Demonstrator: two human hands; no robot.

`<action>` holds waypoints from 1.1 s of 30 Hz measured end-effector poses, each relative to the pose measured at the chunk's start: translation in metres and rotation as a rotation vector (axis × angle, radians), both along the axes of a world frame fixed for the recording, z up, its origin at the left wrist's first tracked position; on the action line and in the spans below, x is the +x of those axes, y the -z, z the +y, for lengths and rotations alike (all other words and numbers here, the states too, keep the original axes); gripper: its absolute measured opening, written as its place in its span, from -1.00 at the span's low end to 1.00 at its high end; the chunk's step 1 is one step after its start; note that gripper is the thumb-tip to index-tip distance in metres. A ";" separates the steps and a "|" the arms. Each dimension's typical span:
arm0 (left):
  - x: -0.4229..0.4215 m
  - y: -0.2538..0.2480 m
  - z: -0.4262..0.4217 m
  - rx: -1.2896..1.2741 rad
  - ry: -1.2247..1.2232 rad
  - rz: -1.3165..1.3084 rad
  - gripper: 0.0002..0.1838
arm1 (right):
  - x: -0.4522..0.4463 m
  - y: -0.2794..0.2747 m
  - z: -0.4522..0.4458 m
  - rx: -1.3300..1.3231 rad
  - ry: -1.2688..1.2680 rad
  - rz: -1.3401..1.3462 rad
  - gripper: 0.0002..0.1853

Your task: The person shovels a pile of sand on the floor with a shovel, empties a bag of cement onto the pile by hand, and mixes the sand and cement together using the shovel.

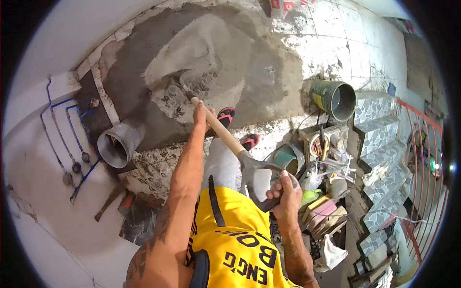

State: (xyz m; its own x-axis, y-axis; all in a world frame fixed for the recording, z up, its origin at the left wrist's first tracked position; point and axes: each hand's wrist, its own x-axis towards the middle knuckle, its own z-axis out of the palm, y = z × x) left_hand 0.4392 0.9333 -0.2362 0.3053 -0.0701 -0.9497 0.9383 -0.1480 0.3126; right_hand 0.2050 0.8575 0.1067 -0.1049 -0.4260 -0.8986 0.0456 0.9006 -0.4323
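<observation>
A shovel with a wooden shaft [221, 126] slants across the view. My left hand [200, 114] is wrapped round the shaft low down, close to the blade. My right hand [286, 193] grips the dark D-shaped handle [246, 168] at the top end. The shovel's blade is mostly sunk in a grey heap of sand or cement mix [192, 53], so its edge is hidden. Darker, damp-looking mix spreads round the heap on the tiled floor. My feet, in black and red sandals [225, 116], stand at the near edge of the mix.
A grey bucket [116, 146] lies at left and a dark green one [336, 100] at right. Blue pipes [72, 113] run along the left wall. Tools and clutter fill a wooden box [342, 132] at right, beside tiled stairs [379, 129] with a red railing [420, 115].
</observation>
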 end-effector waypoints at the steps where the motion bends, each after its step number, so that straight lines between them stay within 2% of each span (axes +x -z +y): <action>1: -0.007 0.004 -0.006 0.021 -0.001 0.071 -0.35 | -0.005 -0.003 -0.012 -0.015 -0.058 0.024 -0.69; 4: -0.043 0.010 -0.030 0.051 -0.003 0.137 -0.40 | -0.037 -0.003 -0.046 -0.080 -0.198 0.137 -0.64; 6: -0.069 0.020 -0.051 0.070 -0.001 0.101 -0.48 | -0.060 -0.004 -0.072 -0.106 -0.245 0.135 -0.64; 8: -0.092 0.015 -0.080 0.044 -0.042 0.091 -0.47 | -0.080 -0.003 -0.104 -0.133 -0.258 0.191 -0.65; 13: -0.139 0.014 -0.162 0.019 -0.154 0.093 -0.45 | -0.132 0.002 -0.195 -0.177 -0.336 0.062 -0.69; 15: -0.160 -0.001 -0.186 -0.039 -0.152 0.111 -0.49 | -0.142 -0.010 -0.230 -0.183 -0.354 0.047 -0.67; 18: -0.172 -0.015 -0.226 -0.019 -0.108 -0.008 -0.52 | -0.164 -0.014 -0.272 -0.186 -0.340 -0.006 -0.68; 19: -0.174 -0.016 -0.235 -0.045 -0.159 -0.072 -0.55 | -0.171 -0.010 -0.281 -0.174 -0.307 -0.047 -0.73; 20: -0.172 -0.015 -0.240 -0.035 -0.141 -0.102 -0.57 | -0.171 -0.007 -0.286 -0.178 -0.290 -0.014 -0.81; 22: -0.152 -0.015 -0.252 -0.017 -0.108 -0.174 -0.59 | -0.170 0.014 -0.294 -0.113 -0.251 -0.085 -0.84; 23: -0.141 -0.012 -0.257 -0.030 -0.089 -0.215 -0.53 | -0.171 0.032 -0.296 -0.086 -0.260 -0.177 -0.82; 26: -0.122 -0.032 -0.279 0.031 -0.012 -0.240 -0.48 | -0.136 0.070 -0.291 -0.084 -0.237 -0.148 -0.80; 27: -0.119 -0.013 -0.280 0.056 0.053 -0.181 -0.43 | -0.127 0.068 -0.290 -0.098 -0.263 -0.125 -0.77; 30: -0.139 -0.007 -0.292 0.131 -0.025 -0.134 -0.56 | -0.130 0.065 -0.308 -0.119 -0.356 -0.031 -0.66; 31: -0.149 -0.008 -0.292 0.029 -0.013 -0.035 -0.56 | -0.137 0.053 -0.317 -0.107 -0.378 -0.029 -0.66; 32: -0.163 -0.010 -0.299 -0.001 -0.156 0.013 -0.57 | -0.138 0.043 -0.330 -0.106 -0.404 -0.037 -0.65; 33: -0.176 -0.015 -0.303 -0.022 -0.101 -0.105 -0.60 | -0.143 0.041 -0.340 -0.140 -0.407 0.041 -0.65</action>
